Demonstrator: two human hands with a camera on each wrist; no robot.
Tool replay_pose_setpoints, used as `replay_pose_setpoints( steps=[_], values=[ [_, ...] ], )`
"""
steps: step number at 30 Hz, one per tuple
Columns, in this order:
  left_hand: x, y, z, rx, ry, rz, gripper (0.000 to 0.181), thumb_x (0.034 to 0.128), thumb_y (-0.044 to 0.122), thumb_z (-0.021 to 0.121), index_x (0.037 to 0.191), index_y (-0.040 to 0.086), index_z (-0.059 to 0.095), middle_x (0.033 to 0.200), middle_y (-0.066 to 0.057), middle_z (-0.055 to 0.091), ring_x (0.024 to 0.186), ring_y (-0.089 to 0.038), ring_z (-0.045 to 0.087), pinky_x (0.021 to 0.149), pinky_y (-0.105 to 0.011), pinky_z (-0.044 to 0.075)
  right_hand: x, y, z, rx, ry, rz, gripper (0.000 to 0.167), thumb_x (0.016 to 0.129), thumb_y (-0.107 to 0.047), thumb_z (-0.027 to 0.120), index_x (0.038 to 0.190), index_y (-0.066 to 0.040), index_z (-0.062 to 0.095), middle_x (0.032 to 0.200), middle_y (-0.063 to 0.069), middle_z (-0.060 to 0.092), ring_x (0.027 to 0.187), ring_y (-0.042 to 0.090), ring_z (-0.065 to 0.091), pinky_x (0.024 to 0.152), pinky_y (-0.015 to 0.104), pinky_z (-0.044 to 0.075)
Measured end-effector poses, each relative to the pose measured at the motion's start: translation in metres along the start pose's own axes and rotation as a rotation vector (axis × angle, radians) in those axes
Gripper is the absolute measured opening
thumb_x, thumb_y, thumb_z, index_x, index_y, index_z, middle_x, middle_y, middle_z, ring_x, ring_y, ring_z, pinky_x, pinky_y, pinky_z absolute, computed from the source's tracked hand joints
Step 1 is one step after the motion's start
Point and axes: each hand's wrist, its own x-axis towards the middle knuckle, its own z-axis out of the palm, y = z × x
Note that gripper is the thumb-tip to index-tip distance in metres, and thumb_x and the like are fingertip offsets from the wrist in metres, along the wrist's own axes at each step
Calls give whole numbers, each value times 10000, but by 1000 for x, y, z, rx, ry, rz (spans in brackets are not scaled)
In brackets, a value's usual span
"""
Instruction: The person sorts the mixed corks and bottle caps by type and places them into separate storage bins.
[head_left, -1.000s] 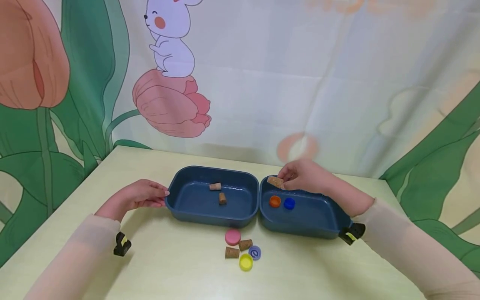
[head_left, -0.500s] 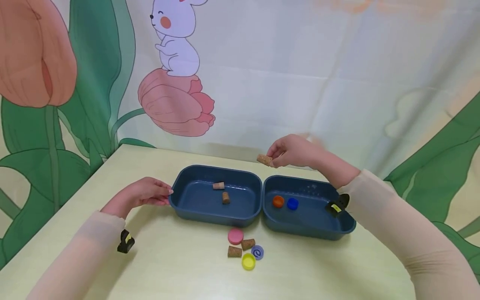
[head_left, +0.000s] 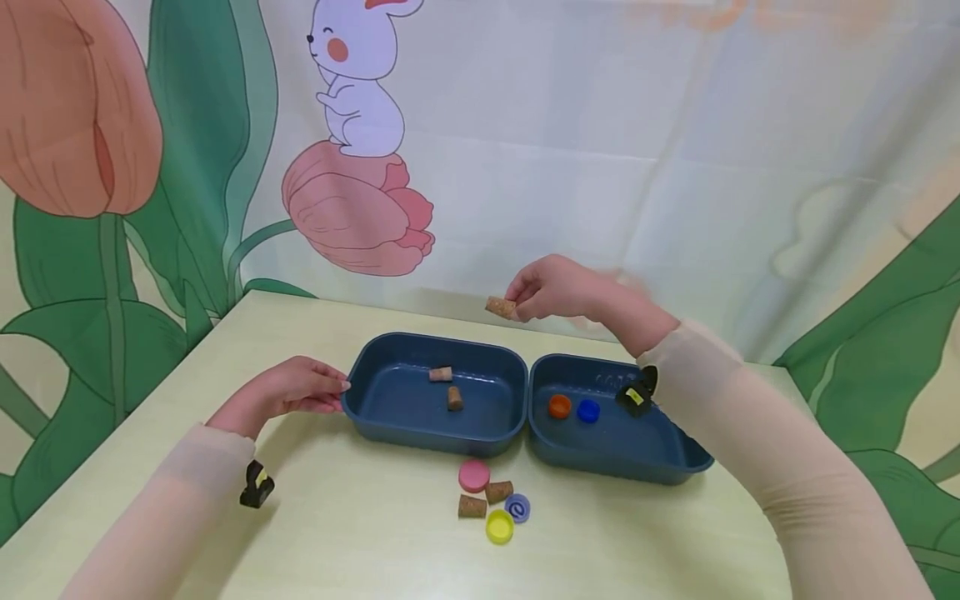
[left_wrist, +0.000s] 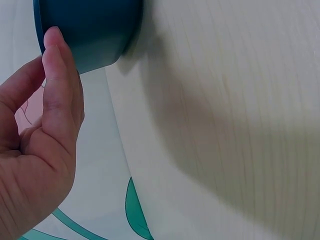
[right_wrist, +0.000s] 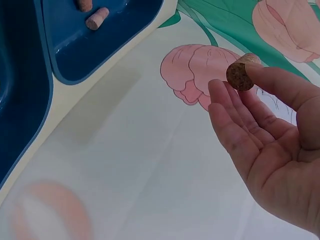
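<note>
In the head view, two dark blue trays stand side by side. At the left end of the left tray point(head_left: 438, 437), my left hand point(head_left: 296, 387) pinches the wall at the rim; in the left wrist view its fingers point(left_wrist: 59, 95) lie against the outside. Two corks, one lighter point(head_left: 440, 375) and one darker point(head_left: 454, 398), lie inside that tray. My right hand point(head_left: 551, 287) holds another cork point(head_left: 500, 307) between thumb and fingers, raised above and behind the trays. An orange cap point(head_left: 559, 407) and a blue cap point(head_left: 588, 411) sit in the right tray point(head_left: 615, 462).
In front of the trays lie a pink cap point(head_left: 474, 476), a purple cap point(head_left: 517, 507), a yellow cap point(head_left: 500, 527) and two corks, one at the right point(head_left: 499, 492) and one at the left point(head_left: 472, 506). A printed curtain point(head_left: 540, 150) hangs behind the pale table point(head_left: 360, 517).
My right hand has risen from the right tray's back left corner and travelled left with the cork. The left hand stays at the left tray. The camera view has shifted slightly.
</note>
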Motion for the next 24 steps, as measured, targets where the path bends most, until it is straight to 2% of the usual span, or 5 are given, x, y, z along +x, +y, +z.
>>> replay_pose_setpoints(
  steps=[8,24],
  values=[
    [-1,1,-1,13,2,-10,459,1055,131,556,1389,-173,472,820,14,746,740,-58,723,747,-199,625,15,-9,10,-13,-27,-8,277,946,-104,667,1203,-4,686,1153,161,751,977,244,679,940,356,585],
    [0,3,0,8,2,-16,443,1055,128,556,1373,-172,482,812,14,743,731,-56,723,725,-194,623,41,-19,22,-38,-17,-56,257,946,-104,674,1182,-7,705,1091,142,753,856,176,636,802,251,567]
  ],
)
